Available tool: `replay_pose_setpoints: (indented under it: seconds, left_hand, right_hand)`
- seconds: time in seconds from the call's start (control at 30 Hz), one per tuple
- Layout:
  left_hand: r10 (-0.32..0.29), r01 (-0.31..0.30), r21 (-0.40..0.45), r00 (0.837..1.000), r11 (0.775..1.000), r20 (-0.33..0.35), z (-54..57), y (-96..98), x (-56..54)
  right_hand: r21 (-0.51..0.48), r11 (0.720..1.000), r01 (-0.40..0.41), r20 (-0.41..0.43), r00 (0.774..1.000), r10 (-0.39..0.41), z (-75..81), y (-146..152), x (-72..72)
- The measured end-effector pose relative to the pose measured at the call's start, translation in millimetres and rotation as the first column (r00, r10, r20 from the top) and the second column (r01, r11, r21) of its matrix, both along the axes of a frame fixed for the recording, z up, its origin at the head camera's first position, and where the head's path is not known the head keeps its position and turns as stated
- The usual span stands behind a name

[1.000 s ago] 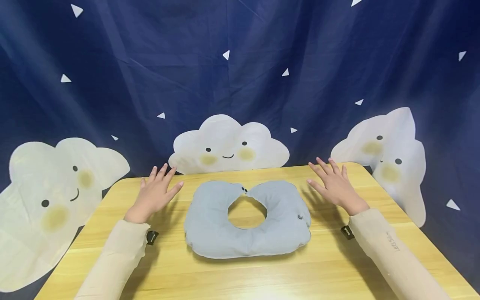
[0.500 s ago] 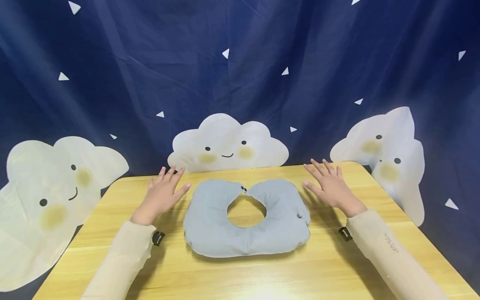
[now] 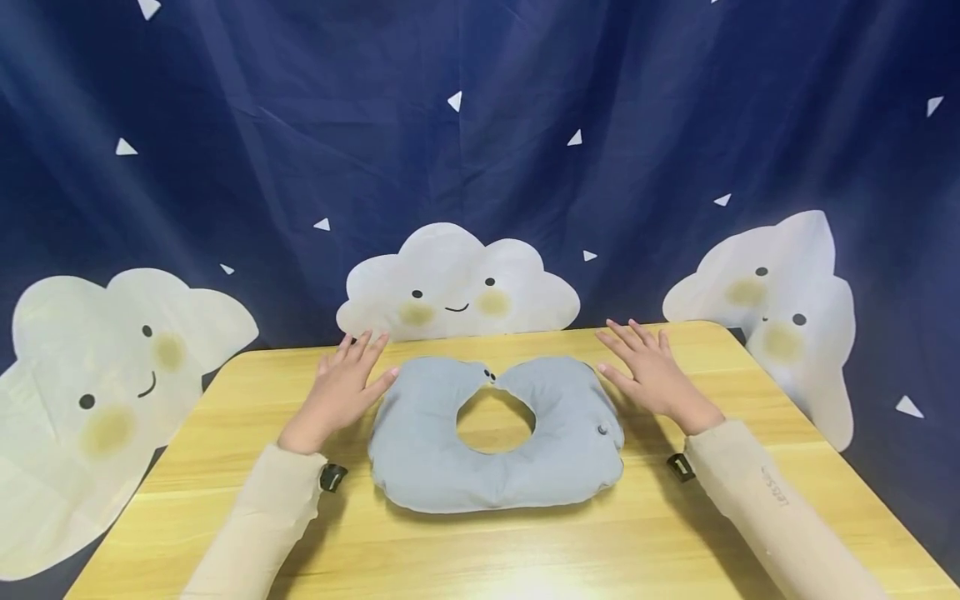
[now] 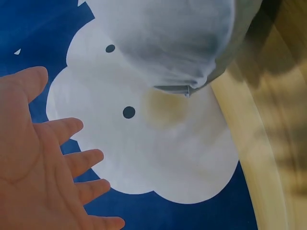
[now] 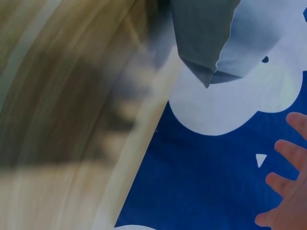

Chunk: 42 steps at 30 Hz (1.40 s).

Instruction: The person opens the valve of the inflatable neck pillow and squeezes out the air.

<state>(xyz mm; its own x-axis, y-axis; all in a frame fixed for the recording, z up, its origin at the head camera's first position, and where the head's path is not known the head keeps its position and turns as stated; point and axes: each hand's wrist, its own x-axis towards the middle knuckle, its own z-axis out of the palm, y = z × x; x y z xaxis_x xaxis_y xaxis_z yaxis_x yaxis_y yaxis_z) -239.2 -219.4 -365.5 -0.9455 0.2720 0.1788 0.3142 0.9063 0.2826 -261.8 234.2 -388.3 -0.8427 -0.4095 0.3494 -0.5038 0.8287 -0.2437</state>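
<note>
A puffed-up grey-blue U-shaped neck pillow (image 3: pixel 431 475) lies flat on the table, its two ends meeting at the far side. A small round valve (image 3: pixel 602 430) shows on its right part. To the pillow's left, my left hand (image 3: pixel 337 392) is held with fingers spread, the thumb close to the pillow's edge. My right hand (image 3: pixel 655 375) is on the other side, fingers likewise straight, thumb near the pillow's right edge. Neither hand holds anything. In the left wrist view the pillow (image 4: pixel 184 43) appears beyond the palm; in the right wrist view the pillow's corner (image 5: pixel 204 38) shows at the top.
The light wooden table (image 3: pixel 510 554) has rounded far corners. Behind it hangs a dark blue curtain (image 3: pixel 375 142) printed with white clouds and small triangles. Each forearm wears a beige sleeve (image 3: pixel 780 500), with a small black device (image 3: pixel 333 477) at the wrist.
Both hands have moved inward toward the pillow, the left one rightward and the right one leftward. The pillow stays where it was on the table.
</note>
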Motion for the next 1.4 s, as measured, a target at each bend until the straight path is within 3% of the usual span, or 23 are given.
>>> replay_pose_setpoints:
  seconds: [0.4,0.6,0.83,0.97,1.27,1.4]
  left_hand:
    - [-0.073,0.073,0.027,0.997,0.997,-0.001,-2.6,21.6,10.1]
    - [-0.131,0.130,0.085,0.991,0.988,0.004,-4.7,36.0,19.5]
    - [-0.218,0.218,0.133,0.976,0.967,-0.014,-4.4,54.9,25.7]
    - [-0.264,0.267,0.151,0.964,0.952,-0.041,-9.9,65.9,26.4]
    - [-0.354,0.356,0.155,0.934,0.922,-0.044,-14.9,91.9,32.5]
    - [-0.371,0.370,0.152,0.928,0.917,-0.021,-15.7,104.4,35.7]
  right_hand:
    - [0.011,0.996,-0.089,-0.030,0.996,0.089,-2.8,-11.0,5.6]
    - [0.000,0.990,-0.139,-0.014,0.990,0.139,-3.4,-12.6,12.5]
    - [-0.064,0.972,-0.226,-0.037,0.974,0.224,-4.0,-11.7,18.9]
    - [-0.087,0.956,-0.281,-0.050,0.959,0.277,-6.3,-9.7,20.6]
    - [-0.173,0.930,-0.324,0.014,0.943,0.331,-8.1,-4.1,27.7]
    - [-0.221,0.907,-0.359,0.015,0.928,0.372,-13.0,-0.7,27.2]
